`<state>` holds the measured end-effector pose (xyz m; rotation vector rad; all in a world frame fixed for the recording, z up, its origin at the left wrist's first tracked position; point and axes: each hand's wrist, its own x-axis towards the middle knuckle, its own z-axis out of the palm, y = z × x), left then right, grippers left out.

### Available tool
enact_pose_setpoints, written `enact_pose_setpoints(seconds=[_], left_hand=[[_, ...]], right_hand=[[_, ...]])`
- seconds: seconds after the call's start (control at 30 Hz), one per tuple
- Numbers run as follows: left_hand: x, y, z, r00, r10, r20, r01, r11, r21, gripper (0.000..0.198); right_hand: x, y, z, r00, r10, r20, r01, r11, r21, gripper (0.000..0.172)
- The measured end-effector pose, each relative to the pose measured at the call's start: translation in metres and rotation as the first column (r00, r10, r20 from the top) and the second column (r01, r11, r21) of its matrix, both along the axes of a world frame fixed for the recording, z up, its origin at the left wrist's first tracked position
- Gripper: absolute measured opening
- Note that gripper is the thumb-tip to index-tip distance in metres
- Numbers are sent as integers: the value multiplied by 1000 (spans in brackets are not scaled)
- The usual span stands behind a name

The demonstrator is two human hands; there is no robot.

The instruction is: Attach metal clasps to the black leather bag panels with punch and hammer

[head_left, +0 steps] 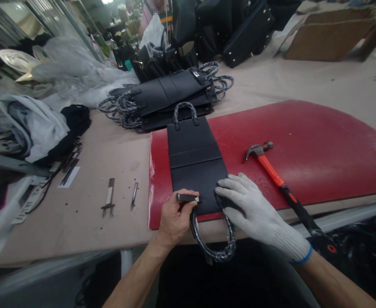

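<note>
Beige counter (123,152) in a cluttered workroom, with a large red mat (319,145) over much of the right side. Along the counter's left edge, a pale bundle (43,128) and crumpled clear plastic (69,64); toward the far side, a heap of dark bags (220,25), with a cardboard box (329,40) near the far right. Beyond the mat's far left corner, a stack of flat black bags (171,92), with plastic-wrapped handles.

Near the mat's left end, a flat black bag (194,139), with a wrapped handle (221,256) looping past the counter's near edge. Over the bag's near end, a bare left hand (175,218) pinching a short dark tool (186,197); at the near right corner, a gloved right hand (252,209) with fingers extended, cannot tell whether gripping.

Left of the mat's left edge, a two-pronged tool (110,194) and a slim metal tool (134,196). Across the mat's near edge, a slanting hammer (271,169); beyond, a broad stretch of red surface toward the right end.
</note>
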<state>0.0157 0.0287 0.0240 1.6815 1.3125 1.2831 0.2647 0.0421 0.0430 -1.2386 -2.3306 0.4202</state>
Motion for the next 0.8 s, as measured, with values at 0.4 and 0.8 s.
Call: enact_pose_setpoints(seconds=[0.4,0.8], left_hand=[[-2,-4,-12,999,35,17,-34,998,-45,11],[-2,-5,-16,999,33,26,-33,999,-24,11]], right_hand=[[1,1,-2,1000,0,-23,0,1000,4,46],[2,0,-1,999,7,-52,-8,1000,-9,47]])
